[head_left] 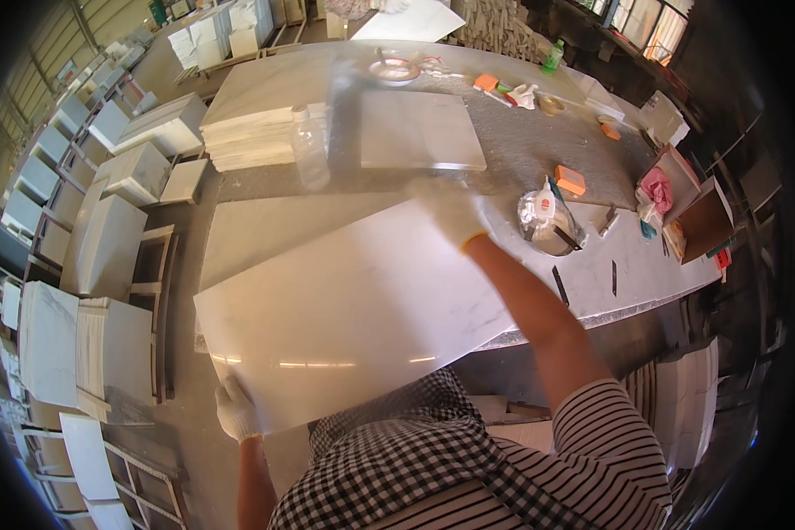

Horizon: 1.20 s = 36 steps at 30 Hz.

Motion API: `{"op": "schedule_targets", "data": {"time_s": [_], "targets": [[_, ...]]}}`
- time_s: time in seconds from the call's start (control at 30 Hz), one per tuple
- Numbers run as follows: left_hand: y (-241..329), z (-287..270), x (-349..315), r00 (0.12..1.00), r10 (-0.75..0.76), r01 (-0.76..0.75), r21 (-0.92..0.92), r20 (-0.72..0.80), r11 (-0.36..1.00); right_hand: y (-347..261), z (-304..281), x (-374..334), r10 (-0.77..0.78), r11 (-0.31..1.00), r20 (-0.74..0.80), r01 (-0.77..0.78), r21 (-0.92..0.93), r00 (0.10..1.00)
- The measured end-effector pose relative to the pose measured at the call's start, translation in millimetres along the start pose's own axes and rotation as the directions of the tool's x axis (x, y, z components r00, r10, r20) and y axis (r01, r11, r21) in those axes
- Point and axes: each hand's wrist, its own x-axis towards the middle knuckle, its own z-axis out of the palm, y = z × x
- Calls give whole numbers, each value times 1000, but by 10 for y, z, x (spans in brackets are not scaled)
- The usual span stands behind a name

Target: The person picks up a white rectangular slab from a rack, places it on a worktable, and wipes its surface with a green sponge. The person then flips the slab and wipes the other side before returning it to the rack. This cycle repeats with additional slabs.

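Observation:
A polished white marble tile (353, 309) lies at a slant over the near edge of the worktable, its near left corner sticking out past the edge. At that corner my left hand (237, 409), in a white knit glove, grips the tile's side. My right hand (450, 212), gloved too, reaches across to the tile's far right corner. Motion smears its fingers, so I cannot see whether they grip the tile or only touch it. Beneath the tile is a larger pale slab (265, 216). Right of my right hand stands a plastic-wrapped can (552, 221).
Farther back are a stack of tiles (261, 132), a clear plastic bottle (311, 146), a single tile (422, 132) and a bowl (393, 71). An orange block (571, 179) and two dark blades (560, 285) lie to the right. Racks of slabs (106, 243) stand left. Another person's gloved hand (390, 5) shows beyond.

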Motion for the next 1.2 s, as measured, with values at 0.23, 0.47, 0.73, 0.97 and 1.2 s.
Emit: {"op": "schedule_targets", "data": {"time_s": [0.23,0.47,0.73,0.97,1.2], "targets": [[48,-11,-40,998,49,-48,20,-25,999,680,-280,233,292,946,173,-257,-200,941],[60,-14,-34,998,59,-56,68,-34,996,-82,321,749,34,965,-16,-29,261,999],[-32,17,43,999,9,-11,43,30,999,125,107,295,72,954,27,-77,290,997],[-65,20,59,999,1,-4,76,41,997,-60,-314,-989,55,995,35,-58,82,998],[-119,28,93,997,-10,3,78,83,997,-1681,-779,-1590,-149,889,254,16,458,956]]}}
